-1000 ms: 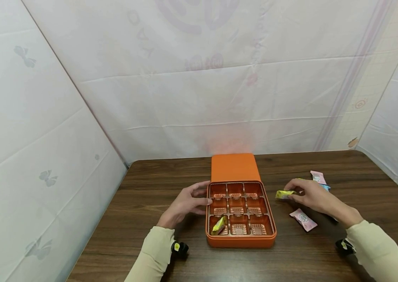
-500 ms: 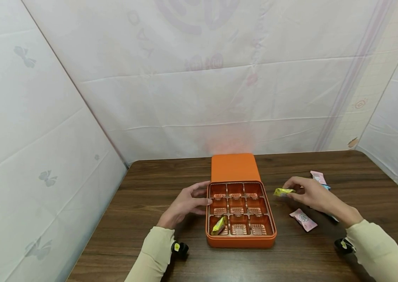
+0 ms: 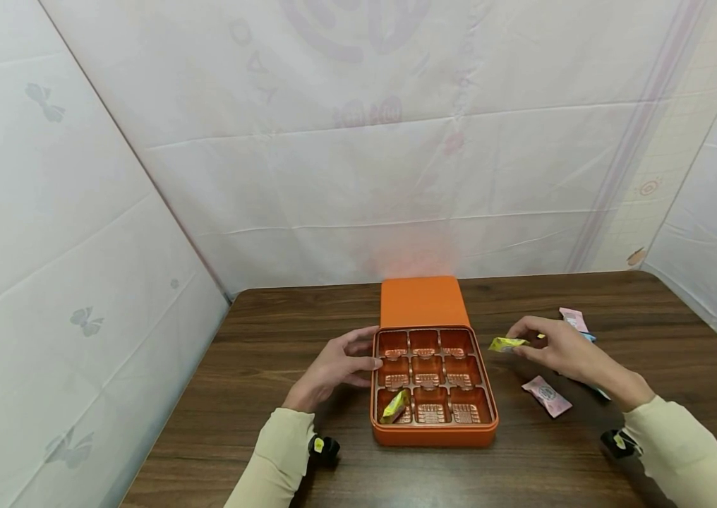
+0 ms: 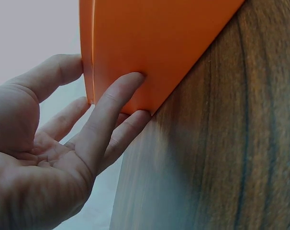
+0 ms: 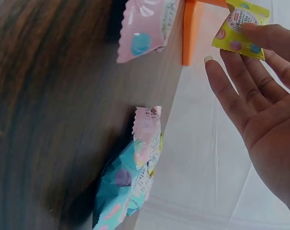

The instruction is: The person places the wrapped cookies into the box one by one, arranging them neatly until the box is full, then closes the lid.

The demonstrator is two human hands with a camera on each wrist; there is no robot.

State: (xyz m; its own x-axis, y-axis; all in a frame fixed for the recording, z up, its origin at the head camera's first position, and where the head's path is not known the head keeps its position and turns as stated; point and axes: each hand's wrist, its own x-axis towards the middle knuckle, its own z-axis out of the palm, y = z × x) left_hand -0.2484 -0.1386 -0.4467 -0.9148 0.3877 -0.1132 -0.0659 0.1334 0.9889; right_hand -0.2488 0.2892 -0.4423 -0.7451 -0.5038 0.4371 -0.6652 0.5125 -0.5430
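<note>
- While the left hand [image 3: 333, 367] rests against the left wall of the orange box [image 3: 432, 432], its fingers [image 4: 114, 103] lie straight along that wall and grip nothing.
- The right hand [image 3: 562, 349] hovers above the table [image 3: 257, 437] to the right of the box, pinching a yellow sweet [image 3: 506, 343] between thumb and fingertips; the other fingers are loosely spread.
- The yellow sweet hangs in the air just right of the box's far right corner, clear of the rim.
- In the right wrist view the same sweet [image 5: 240, 29] shows its printed face, with the box's corner [image 5: 189, 31] just beside it.
- The box holds a copper tray [image 3: 431, 374] of nine cells, three by three.
- A second yellow sweet [image 3: 394, 407] leans tilted in the near left cell of the box; the other eight cells show only their ribbed floors.
- The lid [image 3: 422, 301] lies flat behind the box, touching its far edge.
- A pink sweet [image 3: 545, 396] lies on the table to the right of the box, near its near right corner.
- Another pink sweet [image 3: 572, 319] lies farther right of the box, behind the right hand, with a blue sweet [image 5: 121, 191] touching it.
- Both arms wear pale sleeves [image 3: 279, 458], each with a small black camera [image 3: 323, 447] at the wrist, on either side of the box.
</note>
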